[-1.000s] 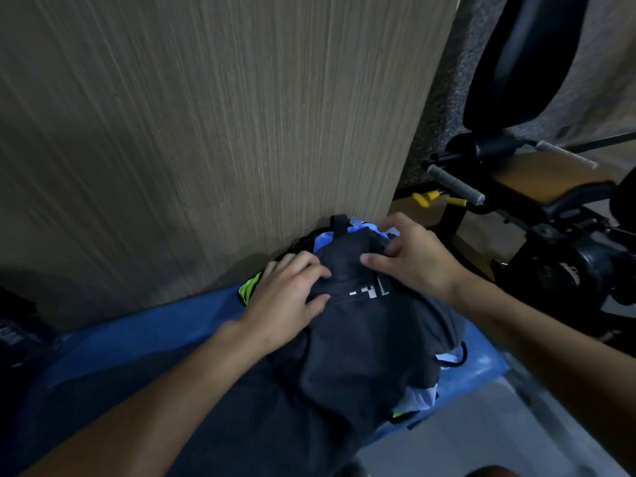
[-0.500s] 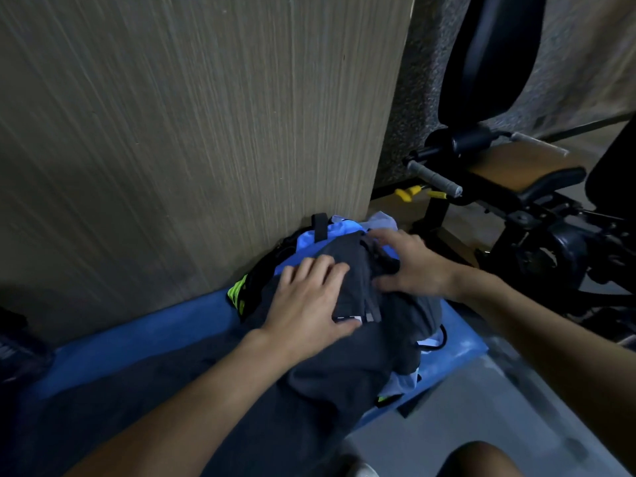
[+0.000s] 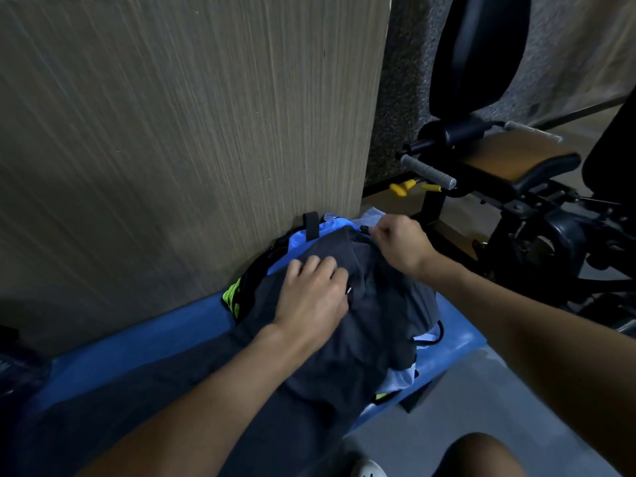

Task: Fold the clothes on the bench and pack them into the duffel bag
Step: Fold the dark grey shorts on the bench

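Note:
A dark grey garment [image 3: 375, 315] lies bunched over a bag [image 3: 256, 273] with black straps and neon yellow-green trim, on the blue bench [image 3: 144, 342]. Blue and pale clothes [image 3: 330, 228] show at the bag's far end and under its near edge. My left hand [image 3: 315, 297] rests flat on the dark garment, fingers spread forward. My right hand [image 3: 397, 241] is curled at the far edge of the garment and pinches the fabric or a small black pull there; which one I cannot tell.
A wood-grain panel [image 3: 189, 132] stands right behind the bench. To the right is black gym equipment [image 3: 516, 173] with a padded seat, a grey grip handle and a yellow knob. Grey floor [image 3: 481, 401] lies below, and my knee [image 3: 478, 456] shows at the bottom.
My right hand has gone from flat fingers on the garment to a curled pinch at its far edge. My left hand stays pressed on the fabric. The view has shifted slightly.

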A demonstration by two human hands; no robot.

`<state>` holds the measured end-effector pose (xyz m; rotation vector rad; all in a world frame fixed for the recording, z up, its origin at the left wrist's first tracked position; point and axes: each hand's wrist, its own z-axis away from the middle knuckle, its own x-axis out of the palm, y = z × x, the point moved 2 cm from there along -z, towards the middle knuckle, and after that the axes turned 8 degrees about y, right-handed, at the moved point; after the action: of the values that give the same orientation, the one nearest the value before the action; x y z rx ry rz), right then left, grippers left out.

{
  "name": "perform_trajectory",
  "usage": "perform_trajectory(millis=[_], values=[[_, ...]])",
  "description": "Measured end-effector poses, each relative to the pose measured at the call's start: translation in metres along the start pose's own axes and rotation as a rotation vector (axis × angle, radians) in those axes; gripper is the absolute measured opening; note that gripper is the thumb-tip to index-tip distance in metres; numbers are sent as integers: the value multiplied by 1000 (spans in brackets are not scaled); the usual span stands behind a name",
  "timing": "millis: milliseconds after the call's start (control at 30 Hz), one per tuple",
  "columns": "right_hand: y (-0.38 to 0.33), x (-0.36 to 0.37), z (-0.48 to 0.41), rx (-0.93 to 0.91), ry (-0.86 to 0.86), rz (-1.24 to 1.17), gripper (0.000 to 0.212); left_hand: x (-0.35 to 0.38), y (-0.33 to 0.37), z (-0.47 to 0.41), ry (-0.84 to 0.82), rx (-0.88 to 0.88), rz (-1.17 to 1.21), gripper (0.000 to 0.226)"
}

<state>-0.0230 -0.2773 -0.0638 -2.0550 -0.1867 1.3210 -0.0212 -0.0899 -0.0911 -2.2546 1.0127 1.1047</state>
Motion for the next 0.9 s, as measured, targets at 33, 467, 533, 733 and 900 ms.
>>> perform_trajectory(millis=[33, 467, 533, 733, 900], values=[[-1, 0, -4, -17, -29, -54, 35, 1, 0, 1, 33, 19, 32, 18], [-9, 8, -19, -176, -12, 13, 13, -20, -3, 6, -44, -46, 365, 19], [-5, 12, -16, -177, -63, 49, 13, -17, 0, 4, -227, -45, 405, 26], [37, -8, 14, 74, -201, -240, 37, -24, -12, -31, -221, -38, 411, 39], [79, -17, 43, 232, -224, -327, 60, -3, -3, -95, -463, 214, 224, 51]])
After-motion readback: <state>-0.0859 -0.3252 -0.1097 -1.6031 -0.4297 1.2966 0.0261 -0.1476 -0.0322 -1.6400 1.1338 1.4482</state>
